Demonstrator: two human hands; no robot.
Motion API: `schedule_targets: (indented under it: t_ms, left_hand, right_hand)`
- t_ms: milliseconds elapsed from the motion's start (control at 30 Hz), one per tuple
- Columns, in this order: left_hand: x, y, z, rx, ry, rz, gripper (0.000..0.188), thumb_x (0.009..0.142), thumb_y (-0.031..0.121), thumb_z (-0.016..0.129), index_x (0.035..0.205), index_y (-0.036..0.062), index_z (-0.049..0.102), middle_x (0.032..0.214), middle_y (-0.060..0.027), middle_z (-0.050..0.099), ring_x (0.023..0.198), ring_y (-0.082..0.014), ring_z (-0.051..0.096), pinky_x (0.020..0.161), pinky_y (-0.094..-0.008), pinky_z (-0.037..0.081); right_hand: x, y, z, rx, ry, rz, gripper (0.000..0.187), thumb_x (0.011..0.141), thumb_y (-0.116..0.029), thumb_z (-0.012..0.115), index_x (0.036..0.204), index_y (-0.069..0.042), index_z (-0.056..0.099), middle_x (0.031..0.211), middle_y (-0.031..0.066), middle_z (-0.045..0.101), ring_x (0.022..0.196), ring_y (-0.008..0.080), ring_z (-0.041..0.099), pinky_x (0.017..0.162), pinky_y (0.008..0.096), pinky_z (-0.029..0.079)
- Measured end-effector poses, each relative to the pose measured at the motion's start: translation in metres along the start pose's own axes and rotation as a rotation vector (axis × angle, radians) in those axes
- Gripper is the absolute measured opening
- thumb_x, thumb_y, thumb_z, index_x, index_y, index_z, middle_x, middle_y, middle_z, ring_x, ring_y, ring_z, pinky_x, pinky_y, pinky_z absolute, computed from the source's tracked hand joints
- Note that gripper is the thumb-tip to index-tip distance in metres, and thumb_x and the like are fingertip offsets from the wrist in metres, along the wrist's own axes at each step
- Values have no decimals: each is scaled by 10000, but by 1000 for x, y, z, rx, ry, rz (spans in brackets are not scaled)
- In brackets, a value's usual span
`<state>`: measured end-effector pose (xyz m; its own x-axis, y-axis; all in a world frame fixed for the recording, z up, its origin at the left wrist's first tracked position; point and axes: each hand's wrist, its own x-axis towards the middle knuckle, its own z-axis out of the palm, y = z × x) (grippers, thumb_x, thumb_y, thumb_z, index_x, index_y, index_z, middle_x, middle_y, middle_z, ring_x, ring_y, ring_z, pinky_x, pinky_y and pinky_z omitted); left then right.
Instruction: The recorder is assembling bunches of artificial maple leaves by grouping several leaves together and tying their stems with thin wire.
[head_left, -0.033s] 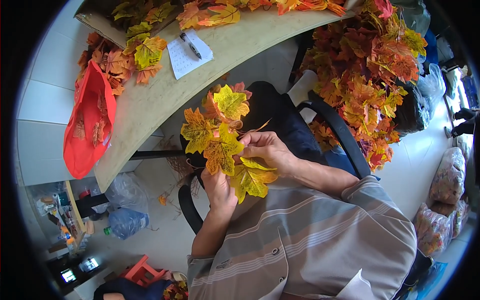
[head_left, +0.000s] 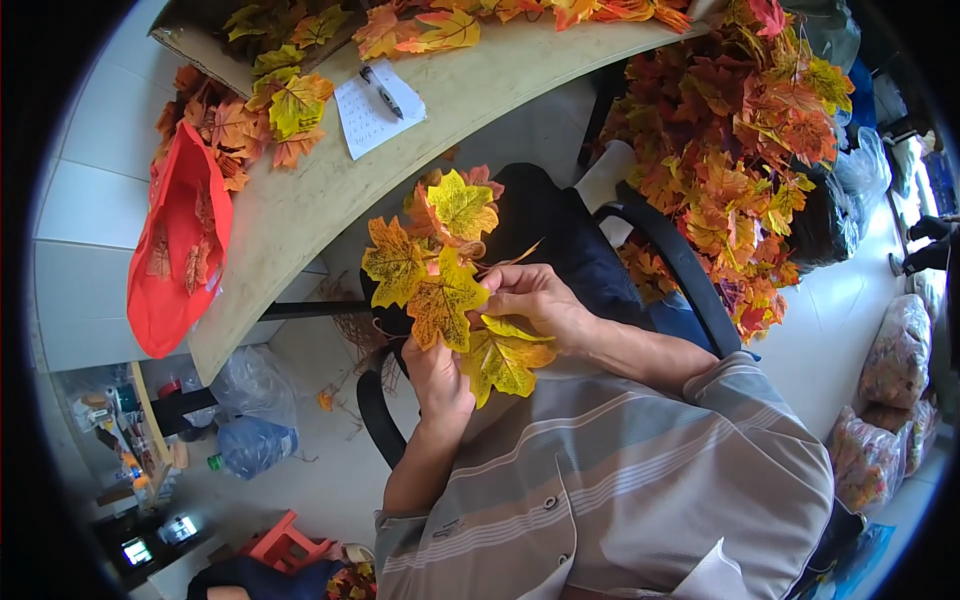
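Note:
Over my lap I hold a spray of artificial maple leaves [head_left: 447, 300], yellow and orange with dark speckles. My left hand [head_left: 438, 382] is closed at its lower edge, with the fingertips partly hidden behind a leaf. My right hand [head_left: 530, 305] pinches the spray from the right side, thumb against fingers. A thin brown stem sticks out above my right fingers. One yellow leaf [head_left: 502, 362] hangs below the right hand, close to my shirt. What exactly lies between the right fingertips is too small to make out.
Ahead is a curved table [head_left: 480, 85] bearing a paper sheet [head_left: 375, 115], a pen [head_left: 381, 92] and more leaves. A red bag [head_left: 165, 285] hangs at its left edge. A large heap of leaf garlands [head_left: 720, 170] stands right, beside the chair armrest [head_left: 680, 255]. Filled plastic bags [head_left: 893, 350] lie far right.

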<state>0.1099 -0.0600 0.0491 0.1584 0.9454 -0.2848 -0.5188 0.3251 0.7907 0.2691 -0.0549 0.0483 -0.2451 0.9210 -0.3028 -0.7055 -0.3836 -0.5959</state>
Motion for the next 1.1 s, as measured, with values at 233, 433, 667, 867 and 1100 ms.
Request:
schedule_targets:
  t_ms: [233, 433, 667, 867, 1100]
  left_hand:
    - [3, -4, 2, -1, 5, 30, 195, 893, 42, 577, 1080, -14, 588, 1033, -64, 627, 895, -129, 611, 806, -260, 491]
    - [4, 0, -4, 3, -24, -15, 233, 909, 25, 528, 1129, -42, 561, 1102, -92, 605, 980, -150, 597, 879, -281, 473]
    - [7, -1, -8, -76, -85, -66, 276, 921, 62, 516, 1181, -28, 531, 1163, -93, 580, 1043, -172, 574, 931, -332, 454]
    - [9, -6, -16, -48, -80, -82, 265, 929, 87, 513, 1171, -20, 537, 1171, -89, 578, 1041, -177, 575, 928, -334, 456]
    - [7, -4, -12, -55, -87, -75, 280, 934, 94, 496, 1191, -14, 527, 1176, -91, 577, 1049, -181, 575, 931, -338, 455]
  right_hand:
    - [4, 4, -9, -74, -18, -49, 57, 799, 26, 658, 839, -4, 630, 836, 63, 673, 769, 117, 649, 742, 226, 516]
    - [7, 0, -11, -201, -39, -51, 100, 785, 43, 664, 859, -6, 618, 835, 44, 665, 777, 102, 646, 742, 212, 515]
    - [7, 5, -13, -433, -87, -238, 75, 803, 26, 654, 854, 1, 605, 804, 9, 630, 754, 60, 599, 719, 210, 500]
    - [3, 3, -9, -605, -90, -309, 128, 805, 66, 627, 889, 14, 546, 857, 11, 602, 804, 62, 590, 740, 213, 501]
    - [9, 9, -9, -582, -57, -348, 74, 788, 35, 636, 834, -3, 591, 783, -4, 602, 735, 48, 553, 691, 211, 469]
